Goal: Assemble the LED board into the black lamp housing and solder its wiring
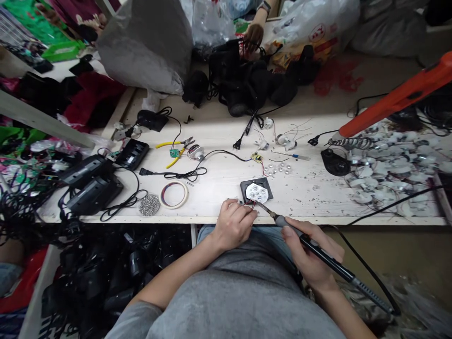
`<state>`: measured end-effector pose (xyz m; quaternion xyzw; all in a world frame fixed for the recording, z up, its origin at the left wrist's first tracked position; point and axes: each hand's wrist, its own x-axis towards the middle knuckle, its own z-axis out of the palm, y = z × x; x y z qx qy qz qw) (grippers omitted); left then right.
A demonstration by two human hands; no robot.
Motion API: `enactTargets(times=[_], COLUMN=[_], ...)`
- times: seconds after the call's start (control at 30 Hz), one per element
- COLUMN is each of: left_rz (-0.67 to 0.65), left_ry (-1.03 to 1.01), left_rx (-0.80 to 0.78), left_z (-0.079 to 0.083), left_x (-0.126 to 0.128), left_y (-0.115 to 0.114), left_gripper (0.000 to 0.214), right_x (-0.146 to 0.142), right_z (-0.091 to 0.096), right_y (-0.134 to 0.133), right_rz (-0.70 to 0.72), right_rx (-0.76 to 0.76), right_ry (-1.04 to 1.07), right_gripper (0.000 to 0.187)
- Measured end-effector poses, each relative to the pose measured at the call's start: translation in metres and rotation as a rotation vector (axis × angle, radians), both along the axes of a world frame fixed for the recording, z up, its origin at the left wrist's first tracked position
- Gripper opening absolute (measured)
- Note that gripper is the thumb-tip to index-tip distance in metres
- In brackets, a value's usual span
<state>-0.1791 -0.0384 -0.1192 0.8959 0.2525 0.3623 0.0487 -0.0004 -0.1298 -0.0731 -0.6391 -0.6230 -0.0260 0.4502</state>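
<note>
My right hand is wrapped around a soldering iron with a dark handle and a trailing cord. Its metal tip reaches the lower edge of a round white LED board. Several clear lenses sit on that board, which rests on a black square housing near the table's front edge. Just left of the iron's tip, my left hand has its fingers curled together. Thin red wires run from the board down to those fingertips; the exact pinch is partly hidden.
Yellow-handled pliers, a tape roll and a wire scourer lie left. Loose lenses and a small circuit board lie behind the housing. White parts pile up right, below an orange bar. Another person's hand is at the back.
</note>
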Motion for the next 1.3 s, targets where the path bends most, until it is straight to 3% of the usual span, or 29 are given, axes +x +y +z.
enactTargets(times=[0.83,1.07,1.3], left_rz=[-0.024,-0.016,-0.033], left_ry=[0.034,0.052,0.059], left_rx=[-0.041,-0.039,-0.044], left_z=[-0.001,-0.003,-0.007], left_x=[-0.003,-0.004,-0.005], left_y=[-0.001,-0.002,-0.002], left_gripper=[0.023,0.021,0.019], right_x=[-0.004,0.000,0.000], right_z=[0.009,0.000,0.007], right_y=[0.004,0.001,0.005], right_rz=[0.045,0.092,0.166], right_rx=[0.065,0.043,0.081], right_ry=[0.001,-0.065,-0.063], right_gripper=[0.012,0.018,0.018])
